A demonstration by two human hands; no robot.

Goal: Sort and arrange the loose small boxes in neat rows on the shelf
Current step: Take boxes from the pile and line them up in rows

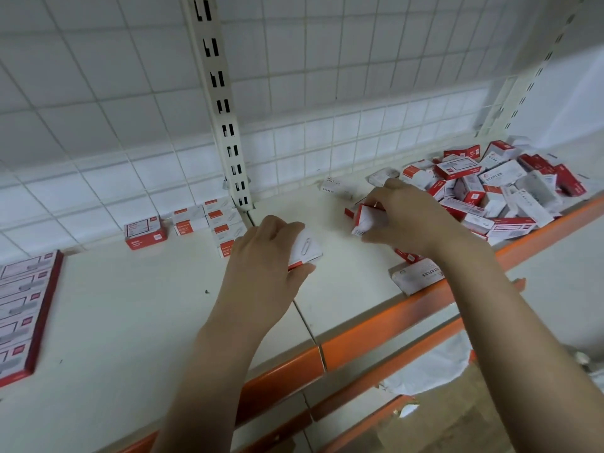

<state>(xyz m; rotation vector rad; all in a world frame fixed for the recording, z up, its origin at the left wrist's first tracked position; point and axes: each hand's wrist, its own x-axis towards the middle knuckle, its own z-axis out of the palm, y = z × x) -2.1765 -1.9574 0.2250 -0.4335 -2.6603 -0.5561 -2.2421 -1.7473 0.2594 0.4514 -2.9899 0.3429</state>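
Loose box pile [496, 188] on shelf [130, 315] right; stacked boxes [215, 223] behind, beside upright [225, 125]; flat packs [23, 305] far left.

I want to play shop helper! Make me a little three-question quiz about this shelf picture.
1. True or false: the left hand holds a white box with a paper clip picture.
2. Where is the jumbled pile of red and white boxes? A) far left of the shelf B) right end of the shelf C) on the floor
3. Fill in: the right hand pinches a small ___ and white box.

Key: 1 true. 2 B. 3 red.
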